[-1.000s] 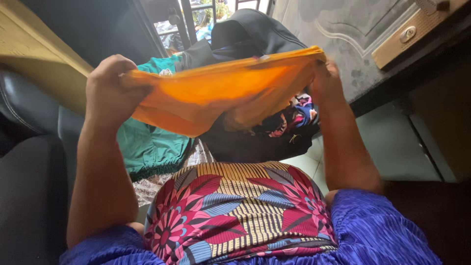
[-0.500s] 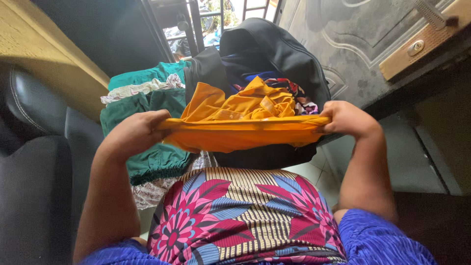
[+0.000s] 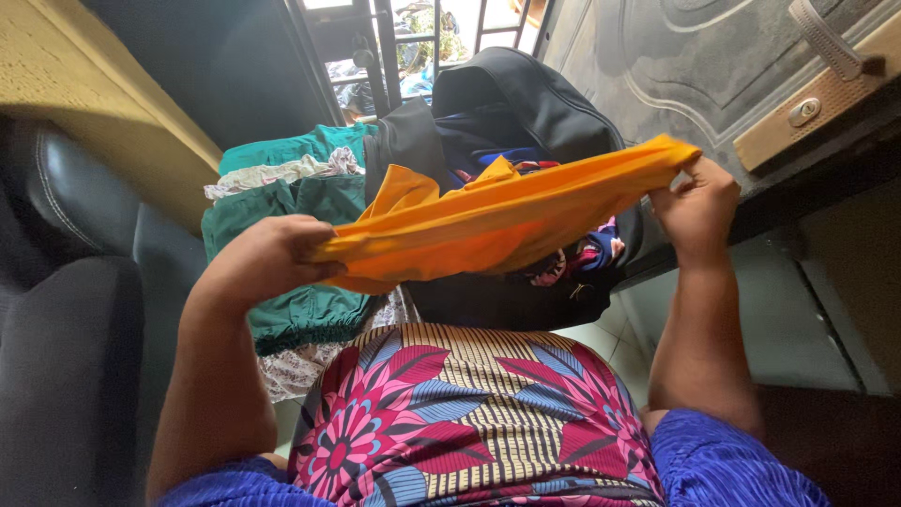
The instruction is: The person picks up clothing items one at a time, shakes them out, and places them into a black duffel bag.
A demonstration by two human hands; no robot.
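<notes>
Between left hand [image 3: 267,258] and right hand [image 3: 696,208] stretches soft, folded orange cloth [image 3: 497,225].

One orange cloth [image 3: 497,221], two hands, one black bag [image 3: 526,113], two green garments [image 3: 300,202]

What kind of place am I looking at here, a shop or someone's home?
Most likely a home, near an entrance: a dark leather-like seat, a barred opening beside a panelled door, and a black bag of clothes behind the orange cloth held in both hands.

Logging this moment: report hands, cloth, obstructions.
Left hand and right hand: each grip shut on folded orange fabric garment, stretched between them. Open black bag of clothes directly beneath. Nothing blocking.
</notes>
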